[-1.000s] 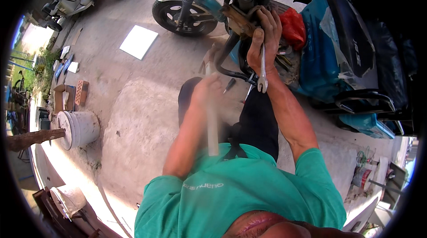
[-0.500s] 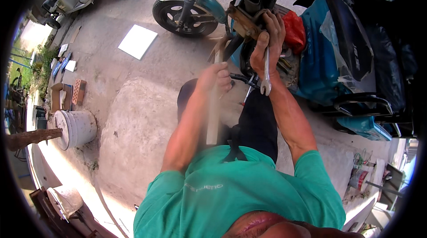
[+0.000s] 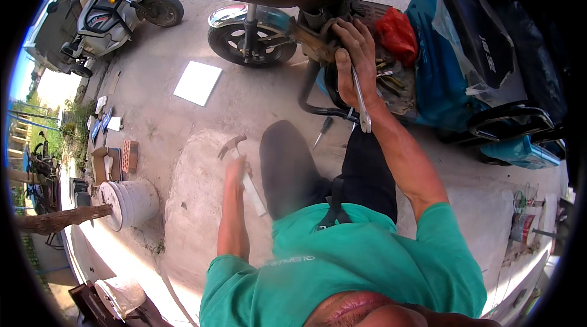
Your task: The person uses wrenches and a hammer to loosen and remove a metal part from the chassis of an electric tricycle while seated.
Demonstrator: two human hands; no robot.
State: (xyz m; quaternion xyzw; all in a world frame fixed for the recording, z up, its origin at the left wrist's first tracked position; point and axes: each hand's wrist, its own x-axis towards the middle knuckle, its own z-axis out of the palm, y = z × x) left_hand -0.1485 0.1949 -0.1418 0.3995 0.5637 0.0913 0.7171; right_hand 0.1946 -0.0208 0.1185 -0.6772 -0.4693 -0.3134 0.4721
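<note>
My left hand (image 3: 236,171) is closed round the pale handle of a claw hammer (image 3: 233,146), low over the concrete and left of my knee. The hammer's head points away from me. My right hand (image 3: 356,58) rests against a rusty metal part (image 3: 310,44) on the front of a teal vehicle. A wrench (image 3: 362,104) is pinned under its thumb and lies along the palm, one end hanging over my wrist. What the fingertips touch on the far side is hidden. A screwdriver (image 3: 324,129) lies on the ground between my knees and the vehicle.
A front wheel (image 3: 251,43) stands ahead. To the right are the teal body (image 3: 428,58), a red plastic bag (image 3: 397,36) and loose tools. A white board (image 3: 197,83), a brick (image 3: 129,156) and a white bucket (image 3: 137,202) sit left. A three-wheeler (image 3: 107,18) is parked far left.
My left hand has swung the hammer away from the rusty part, down and to the left. My right hand keeps the wrench at the rusty part. The whole view has shifted somewhat.
</note>
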